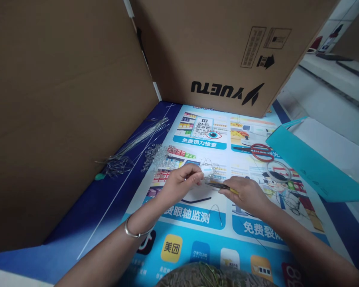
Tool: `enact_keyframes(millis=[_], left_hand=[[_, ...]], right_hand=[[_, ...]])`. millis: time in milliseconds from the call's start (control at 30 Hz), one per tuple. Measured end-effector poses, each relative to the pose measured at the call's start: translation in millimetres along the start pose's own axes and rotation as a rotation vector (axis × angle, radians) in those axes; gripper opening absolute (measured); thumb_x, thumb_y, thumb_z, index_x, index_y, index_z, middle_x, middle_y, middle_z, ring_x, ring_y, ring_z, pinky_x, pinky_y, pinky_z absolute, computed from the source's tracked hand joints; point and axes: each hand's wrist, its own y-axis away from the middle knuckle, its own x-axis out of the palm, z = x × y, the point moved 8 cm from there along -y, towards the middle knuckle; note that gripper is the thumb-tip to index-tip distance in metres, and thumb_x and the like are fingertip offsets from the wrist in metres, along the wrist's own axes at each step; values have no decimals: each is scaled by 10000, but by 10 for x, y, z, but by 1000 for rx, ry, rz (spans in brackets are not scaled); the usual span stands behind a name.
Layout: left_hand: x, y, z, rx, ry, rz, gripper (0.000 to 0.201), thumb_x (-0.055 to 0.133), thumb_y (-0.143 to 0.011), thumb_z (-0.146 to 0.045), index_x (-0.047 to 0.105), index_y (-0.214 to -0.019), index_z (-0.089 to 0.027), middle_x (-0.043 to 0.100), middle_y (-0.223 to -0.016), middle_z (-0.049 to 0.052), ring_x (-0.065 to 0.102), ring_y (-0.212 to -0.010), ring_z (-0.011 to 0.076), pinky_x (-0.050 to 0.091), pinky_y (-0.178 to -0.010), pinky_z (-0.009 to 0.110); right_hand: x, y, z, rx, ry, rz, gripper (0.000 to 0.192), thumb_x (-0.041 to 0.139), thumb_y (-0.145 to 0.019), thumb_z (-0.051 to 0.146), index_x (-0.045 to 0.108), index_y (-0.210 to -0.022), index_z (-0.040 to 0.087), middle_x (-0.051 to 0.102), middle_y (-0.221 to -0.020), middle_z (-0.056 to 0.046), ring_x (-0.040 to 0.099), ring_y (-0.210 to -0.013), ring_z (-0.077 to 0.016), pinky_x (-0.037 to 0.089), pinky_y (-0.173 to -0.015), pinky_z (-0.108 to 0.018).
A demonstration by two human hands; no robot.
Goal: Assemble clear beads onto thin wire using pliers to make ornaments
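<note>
Hands meet: left hand [182,179] pinches wire piece [208,170], right hand [247,193] grips pliers [218,185].

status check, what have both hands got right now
Left hand pinching small wire-and-bead piece. Right hand gripping yellow-handled pliers, tips at the piece. Loose beads and scissors lie apart.

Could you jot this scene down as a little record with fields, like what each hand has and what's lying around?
Left hand: pinches a small wire-and-bead piece
Right hand: grips yellow-handled pliers whose tip meets the piece
Left wrist: silver bangle
Surface: printed poster mat
Left of hands: clear beads, bundle of wire pins
Behind hands: red scissors
Right: teal paper bag
Back: cardboard box
</note>
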Motion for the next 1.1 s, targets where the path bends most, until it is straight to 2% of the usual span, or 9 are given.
enact_keyframes(millis=[100,267,533,700,1100], left_hand=[[-58,-26,79,-62,-2,-14,172,519,-842,-303,566,-772,-153,587,-656,-1,546,-610,95,420,-592,207],[-111,-31,273,-201,128,-84,201,519,-829,-340,537,-742,-160,556,-600,-21,498,-494,73,386,-488,184],[54,1,414,-311,314,-96,218,544,-799,-356,518,-699,-164,450,-487,-54,363,-391,50,264,-369,161],[171,39,397,-347,362,-58,234,537,-801,-369,491,-686,-171,447,-468,-61,318,-367,44,230,-366,168],[257,57,397,-350,362,-40,251,547,-788,-380,483,-666,-170,413,-463,-61,323,-385,52,231,-374,173]], right_hand=[[-11,5,16,-19,63,-48,349,409,-882,475,600,-1004,208,632,-905,-53,562,-849,-186,407,-705,-283],[-180,17,91,-65,180,-241,332,472,-857,448,604,-938,154,604,-878,-88,516,-859,-205,395,-734,-315],[-216,137,385,-320,448,-432,292,586,-799,372,589,-992,154,602,-858,-85,501,-805,-219,364,-691,-354],[-243,206,475,-386,552,-530,340,631,-765,362,573,-1030,156,607,-875,-83,506,-808,-226,365,-682,-361],[-244,234,532,-420,605,-570,310,666,-736,281,576,-1016,180,604,-869,-64,507,-818,-217,372,-710,-364]])
